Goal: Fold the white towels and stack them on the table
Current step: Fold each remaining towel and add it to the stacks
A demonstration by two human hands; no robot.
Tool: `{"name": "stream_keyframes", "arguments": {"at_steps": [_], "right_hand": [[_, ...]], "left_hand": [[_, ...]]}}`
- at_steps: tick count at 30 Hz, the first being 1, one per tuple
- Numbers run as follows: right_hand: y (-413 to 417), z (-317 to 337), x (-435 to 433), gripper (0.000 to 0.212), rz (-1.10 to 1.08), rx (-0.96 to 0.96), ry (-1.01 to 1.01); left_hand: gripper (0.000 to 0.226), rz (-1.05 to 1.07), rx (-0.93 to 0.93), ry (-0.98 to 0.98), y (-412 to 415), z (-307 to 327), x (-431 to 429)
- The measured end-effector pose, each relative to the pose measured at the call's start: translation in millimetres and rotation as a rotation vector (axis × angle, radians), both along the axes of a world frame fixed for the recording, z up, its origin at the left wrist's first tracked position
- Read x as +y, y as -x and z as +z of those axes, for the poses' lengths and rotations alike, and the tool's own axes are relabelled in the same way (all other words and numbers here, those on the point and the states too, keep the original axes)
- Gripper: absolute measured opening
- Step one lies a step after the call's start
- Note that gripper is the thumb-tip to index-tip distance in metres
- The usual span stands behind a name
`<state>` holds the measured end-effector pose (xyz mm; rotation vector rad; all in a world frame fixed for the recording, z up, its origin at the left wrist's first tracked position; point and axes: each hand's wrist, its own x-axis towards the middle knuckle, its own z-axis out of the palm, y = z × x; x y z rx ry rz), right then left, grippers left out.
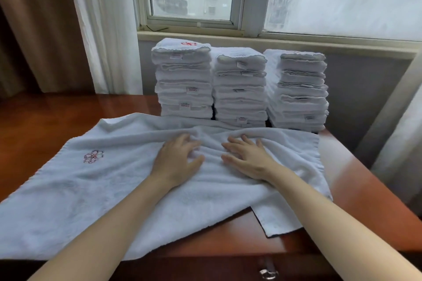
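A large white towel (96, 191) with a small pink flower emblem lies spread across the reddish wooden table (370, 191). Its far edge is bunched into wrinkles and its right part hangs unevenly. My left hand (177, 161) rests flat on the towel's middle with fingers spread. My right hand (247, 158) lies flat beside it, a short gap between them, fingers pointing at the wrinkled far edge. Behind the towel stand three tall stacks of folded white towels: a left stack (183, 80), a middle stack (239, 89) and a right stack (299, 91).
The stacks stand against the wall under a window sill (274, 41). Curtains hang at the left (45, 25) and right. A metal drawer handle (268, 271) shows below the table's front edge. Bare wood shows at the table's far left and right.
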<state>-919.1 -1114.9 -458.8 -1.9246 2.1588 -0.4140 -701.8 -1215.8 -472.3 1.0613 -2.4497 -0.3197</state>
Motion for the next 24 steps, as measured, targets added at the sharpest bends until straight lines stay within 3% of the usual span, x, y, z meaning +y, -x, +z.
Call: {"name": "stream_keyframes", "arguments": {"at_steps": [3, 6, 11, 15, 24], "right_hand": [[-8.4, 11.7, 13.7, 0.05, -0.001, -0.065, 0.123], [-16.7, 25.8, 37.6, 0.041, 0.012, -0.063, 0.238], [-38.5, 26.1, 104.0, 0.009, -0.073, -0.131, 0.428], [-56.4, 11.1, 141.1, 0.026, -0.168, -0.13, 0.343], [-52.4, -0.8, 172.1, 0.028, -0.295, 0.08, 0.283]], "left_hand": [[0.027, -0.077, 0.154, 0.079, -4.0, 7.1, 16.4], [0.014, -0.191, 0.182, 0.007, -12.2, 16.7, 41.9], [0.026, -0.329, 0.16, -0.002, -31.3, 25.8, 102.3], [0.029, -0.305, 0.086, 0.018, -39.0, 20.2, 128.9], [0.015, -0.088, 0.025, 0.114, -35.1, 10.6, 141.6]]}}
